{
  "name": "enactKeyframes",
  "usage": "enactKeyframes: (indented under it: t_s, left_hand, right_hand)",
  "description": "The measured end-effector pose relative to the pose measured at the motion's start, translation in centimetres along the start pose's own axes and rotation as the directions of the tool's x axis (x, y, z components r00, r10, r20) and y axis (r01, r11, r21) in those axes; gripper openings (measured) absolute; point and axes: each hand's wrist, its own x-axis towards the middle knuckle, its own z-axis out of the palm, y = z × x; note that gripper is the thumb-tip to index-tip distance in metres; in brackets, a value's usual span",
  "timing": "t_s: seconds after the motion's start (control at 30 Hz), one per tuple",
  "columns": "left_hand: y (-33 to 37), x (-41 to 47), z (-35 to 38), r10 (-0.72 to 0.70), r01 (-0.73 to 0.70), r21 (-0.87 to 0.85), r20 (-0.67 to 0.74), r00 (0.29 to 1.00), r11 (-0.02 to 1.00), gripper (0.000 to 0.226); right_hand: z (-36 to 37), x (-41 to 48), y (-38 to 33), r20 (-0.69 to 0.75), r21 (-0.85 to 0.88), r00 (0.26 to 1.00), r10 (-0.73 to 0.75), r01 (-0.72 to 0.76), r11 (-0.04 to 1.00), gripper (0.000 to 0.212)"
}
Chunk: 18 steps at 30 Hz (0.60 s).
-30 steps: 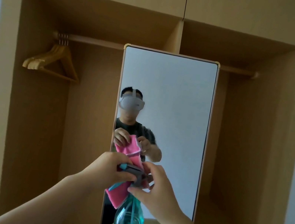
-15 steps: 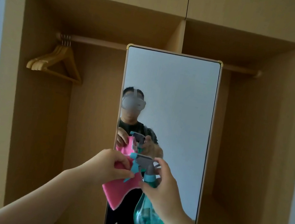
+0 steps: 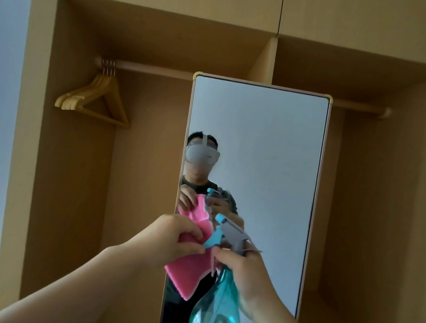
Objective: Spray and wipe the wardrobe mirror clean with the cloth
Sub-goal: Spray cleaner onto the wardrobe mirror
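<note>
Separating from the huddle they made a second ago, the two hands now work apart. Back then both were closed together over the sprayer top and hid it. Now the spray bottle [image 3: 216, 322] has swung to the right, and its grey head [image 3: 234, 235] stands free above the knuckles. The head is tilted so that the blue nozzle [image 3: 220, 217] points up and to the left, toward the mirror [image 3: 254, 145]. Half a second ago the head sat more upright and closer to the left hand.

The left hand [image 3: 173, 242] reaches forward in front of the mirror's lower left edge. Its fingers and thumb are clenched on the upper part of the pink cloth [image 3: 187, 272], and the rest of the cloth hangs below the fist. The right hand [image 3: 243, 273] is just beside it, with its fingers curled round the bottle's neck under the grey head. The teal body hangs below, tipped toward the left. I cannot tell whether a finger lies on the blue trigger [image 3: 211, 240]. Cloth and trigger overlap in this view, and whether they touch is unclear.

The mirror stands upright in the middle of the open wardrobe [image 3: 170, 41] and reflects the person with cloth and bottle raised. Wooden hangers [image 3: 95, 102] hang at the left end of the rail [image 3: 151, 69].
</note>
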Motion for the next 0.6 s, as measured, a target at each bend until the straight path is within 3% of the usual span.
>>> enactKeyframes:
  t_s: [0.17,0.23,0.6]
  left_hand:
    - [-1.1,-0.1,-2.9,-0.089,0.096,0.09,-0.079,0.993,0.991,0.021]
    - [-1.4,0.0,-4.1,-0.105,0.118,0.129,-0.102,0.989,0.985,0.02]
    - [-0.6,1.0,-9.1,-0.072,0.123,0.18,-0.266,0.961,0.976,0.02]
  right_hand:
    - [-1.1,1.7,-2.6,0.035,0.042,0.998,-0.056,0.054,0.998,0.024]
    - [-1.0,2.9,-3.9,-0.021,0.058,0.998,-0.066,0.067,0.996,0.025]
    - [1.0,7.8,-10.7,-0.039,0.292,0.999,-0.002,0.014,0.956,0.038]
